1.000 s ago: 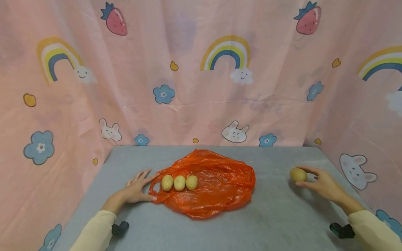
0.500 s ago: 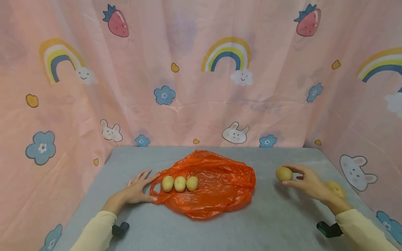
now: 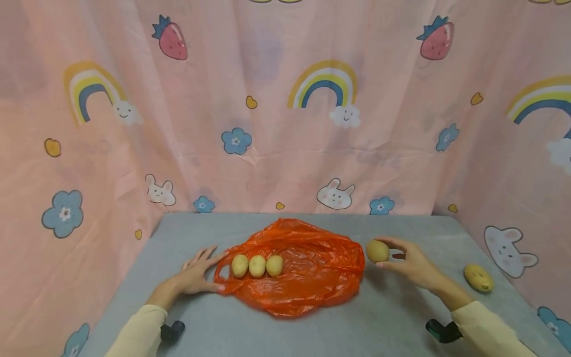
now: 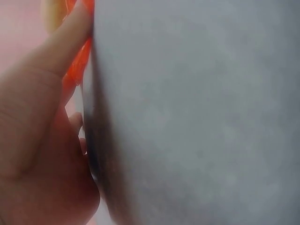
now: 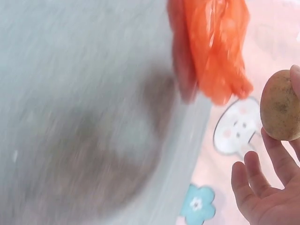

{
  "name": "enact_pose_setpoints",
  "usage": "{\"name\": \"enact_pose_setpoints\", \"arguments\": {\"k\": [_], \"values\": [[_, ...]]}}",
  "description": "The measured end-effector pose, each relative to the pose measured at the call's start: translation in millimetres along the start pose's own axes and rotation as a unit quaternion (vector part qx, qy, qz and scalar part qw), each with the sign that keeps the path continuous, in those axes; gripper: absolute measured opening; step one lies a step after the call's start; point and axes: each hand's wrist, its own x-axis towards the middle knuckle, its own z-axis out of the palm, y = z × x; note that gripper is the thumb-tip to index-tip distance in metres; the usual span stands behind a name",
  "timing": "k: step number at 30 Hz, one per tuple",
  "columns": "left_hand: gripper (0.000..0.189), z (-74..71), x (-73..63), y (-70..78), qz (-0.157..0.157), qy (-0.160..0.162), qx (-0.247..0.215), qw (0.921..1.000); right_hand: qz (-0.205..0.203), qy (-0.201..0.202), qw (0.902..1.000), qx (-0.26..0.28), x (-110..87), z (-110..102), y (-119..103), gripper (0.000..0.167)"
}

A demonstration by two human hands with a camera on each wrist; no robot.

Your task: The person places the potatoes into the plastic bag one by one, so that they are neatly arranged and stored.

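Observation:
An orange-red plastic bag (image 3: pixel 318 282) lies spread flat on the grey table, its handle side to the left. Three potatoes sit in a row on its left part: the left one (image 3: pixel 240 266), the middle one (image 3: pixel 257 267) and the right one (image 3: pixel 274 266). My left hand (image 3: pixel 194 275) rests at the handles, fingers and thumb spread, tips touching the plastic. Just off the bag's right end, my right hand (image 3: pixel 417 266) pinches another potato (image 3: pixel 377 251) between thumb and fingers, above the table. The right wrist view shows this potato (image 5: pixel 279 110) against the curtain.
One more potato (image 3: pixel 479 277) lies at the table's right side, beyond the right forearm. A pink patterned curtain (image 3: pixel 285 163) stands behind and along both sides of the grey table (image 3: pixel 312 337). A dark wrist device (image 3: pixel 441 331) is under the right sleeve.
My right hand has carried its potato leftward from the table's right side to the bag's right end, uncovering the potato at the far right. The left hand has stayed in place.

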Motion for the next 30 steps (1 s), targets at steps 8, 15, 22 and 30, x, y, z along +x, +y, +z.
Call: {"name": "enact_pose_setpoints", "arguments": {"k": [8, 15, 22, 30], "values": [[0.097, 1.6, 0.5, -2.1, 0.002, 0.001, -0.009, 1.0000, -0.024, -0.024, 0.9985, 0.043, 4.2, 24.4, -17.9, 0.055], [0.097, 1.3, 0.1, -1.2, -0.014, -0.005, -0.010, 0.9998, -0.041, -0.043, 0.9961, 0.064, 11.7, 44.8, -36.1, 0.057], [0.097, -2.2, 0.4, 0.7, -0.009, -0.005, -0.005, 0.9999, -0.055, -0.080, 0.9905, 0.098, 18.0, 65.0, -56.6, 0.056], [0.098, 1.6, 2.0, -2.9, -0.001, 0.000, -0.013, 0.9999, -0.057, -0.109, 0.9849, 0.122, 27.6, 86.5, -73.8, 0.053]]}}
